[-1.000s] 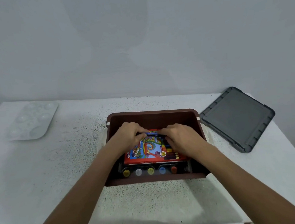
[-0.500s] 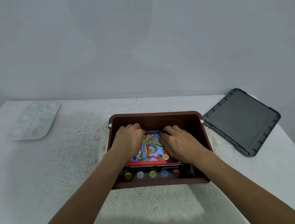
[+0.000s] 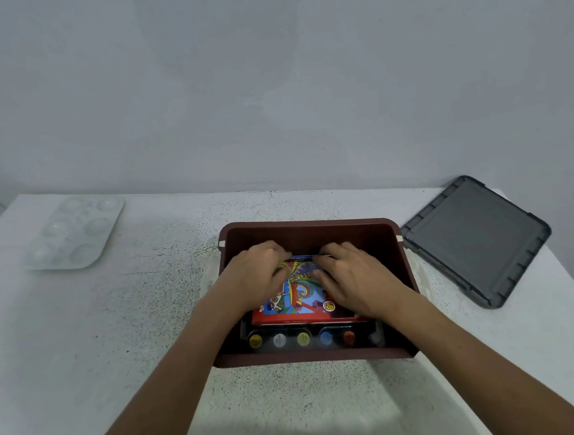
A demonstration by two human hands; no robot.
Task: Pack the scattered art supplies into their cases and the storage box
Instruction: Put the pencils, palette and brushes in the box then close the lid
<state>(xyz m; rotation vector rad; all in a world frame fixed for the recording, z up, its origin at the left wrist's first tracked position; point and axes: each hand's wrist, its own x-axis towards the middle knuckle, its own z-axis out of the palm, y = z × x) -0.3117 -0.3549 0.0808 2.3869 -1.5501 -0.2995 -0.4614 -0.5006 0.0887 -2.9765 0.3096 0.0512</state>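
Left hand (image 3: 252, 278) and right hand (image 3: 355, 277) rest on the case (image 3: 299, 302) inside the box (image 3: 314, 234) at mid-desk (image 3: 82, 336), fingers bent at its 12 o'clock edge, actual grip impossible to tell; lid (image 3: 476, 236) at 3 o'clock.

Both forearms reach forward, left hand (image 3: 256, 279) and right hand (image 3: 356, 280) palm-down side by side, fingers bent.

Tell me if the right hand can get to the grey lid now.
Probably yes. The right hand rests on the colourful case inside the brown box; the grey lid lies flat just right of the box, nothing on it. Only the box wall needs clearing.
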